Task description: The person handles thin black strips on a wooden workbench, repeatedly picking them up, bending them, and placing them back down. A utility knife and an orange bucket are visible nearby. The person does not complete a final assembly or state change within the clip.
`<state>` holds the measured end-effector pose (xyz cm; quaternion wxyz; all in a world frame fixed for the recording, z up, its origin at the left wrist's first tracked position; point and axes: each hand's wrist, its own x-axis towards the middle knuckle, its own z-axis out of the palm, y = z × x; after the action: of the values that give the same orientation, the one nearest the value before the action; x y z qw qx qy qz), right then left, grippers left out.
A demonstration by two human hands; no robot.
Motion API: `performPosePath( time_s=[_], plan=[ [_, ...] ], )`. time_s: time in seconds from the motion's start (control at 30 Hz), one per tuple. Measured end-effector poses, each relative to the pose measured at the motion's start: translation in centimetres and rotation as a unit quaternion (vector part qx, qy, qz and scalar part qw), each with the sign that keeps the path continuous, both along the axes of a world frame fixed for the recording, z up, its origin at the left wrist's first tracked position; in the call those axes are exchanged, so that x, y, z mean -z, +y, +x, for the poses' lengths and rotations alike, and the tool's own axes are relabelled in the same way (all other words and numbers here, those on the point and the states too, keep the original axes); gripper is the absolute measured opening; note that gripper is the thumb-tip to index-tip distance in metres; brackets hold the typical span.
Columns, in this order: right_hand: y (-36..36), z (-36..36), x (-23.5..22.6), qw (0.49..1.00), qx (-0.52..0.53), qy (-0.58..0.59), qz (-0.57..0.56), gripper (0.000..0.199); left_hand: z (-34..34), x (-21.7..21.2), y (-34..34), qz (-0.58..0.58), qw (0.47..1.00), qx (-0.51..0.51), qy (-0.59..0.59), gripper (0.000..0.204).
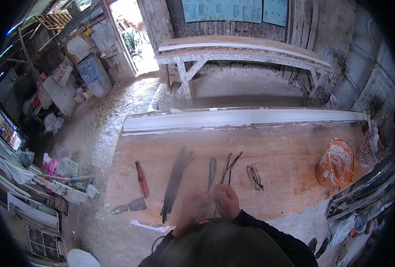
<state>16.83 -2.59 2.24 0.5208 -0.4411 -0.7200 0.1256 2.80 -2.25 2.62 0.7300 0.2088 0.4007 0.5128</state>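
Workbench [286, 155]: long wooden top, dusty, with a pale moulded strip [246, 118] lying along its far edge. Behind it stands a second trestle bench [237, 52] against the wall. Orange bucket [336, 163] lies tipped on its side at the right end of the top, plaster-smeared.

Bundle of dark thin rods [175, 180] lies left of centre, fanned slightly, its near end at the bench edge. Red-handled tool [141, 179] and a putty knife [130, 206] lie further left, the knife close to the near corner. Small coil of thin wire [254, 176] lies right of centre, apart from the rest.

A few loose dark strips [226, 167] run from mid-bench back toward the person. Left hand [193, 208] and right hand [226, 201] are together at the near edge, fingers curled around the near ends of these strips; both blurred, so how tight the grip is, cannot tell.

Risks, as judged: strip ends are thin and probably sharp, so a slip could nick a finger. Rod bundle and putty knife sit close to the edge; a sweep of the left forearm could knock either to the floor. Dust on the top may let strips slide.
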Motion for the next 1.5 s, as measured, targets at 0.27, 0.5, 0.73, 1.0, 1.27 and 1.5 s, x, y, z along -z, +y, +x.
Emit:
performPosePath(
  time_s=[0.27,0.5,0.73,1.0,1.27,1.5],
  plan=[
    [0.2,0.5,1.8,0.994,-0.109,-0.016,-0.016,0.026,-1.2,-0.5,0.8,0.084,0.979,0.089,0.165,0.011],
    [-0.3,0.0,1.1,0.99,-0.089,0.064,-0.085,0.02,-1.2,0.6,0.6,0.143,0.934,0.075,0.319,0.012],
    [-0.6,-0.2,0.4,0.951,-0.088,0.196,-0.223,0.009,-0.3,-1.5,0.4,0.358,0.814,-0.003,0.458,0.014],
    [-0.2,-0.5,0.1,0.635,-0.236,0.566,-0.469,0.01,-1.5,-1.1,0.6,0.521,0.676,0.002,0.521,0.018],
    [-0.5,-0.5,-0.8,0.77,-0.138,0.457,-0.423,0.008,-1.7,-1.7,0.1,0.469,0.722,0.013,0.509,0.016],
    [-0.7,-0.2,-1.8,0.944,-0.078,0.188,-0.258,0.014,-2.0,1.7,-0.4,0.386,0.835,-0.016,0.391,0.023]
  ],
)
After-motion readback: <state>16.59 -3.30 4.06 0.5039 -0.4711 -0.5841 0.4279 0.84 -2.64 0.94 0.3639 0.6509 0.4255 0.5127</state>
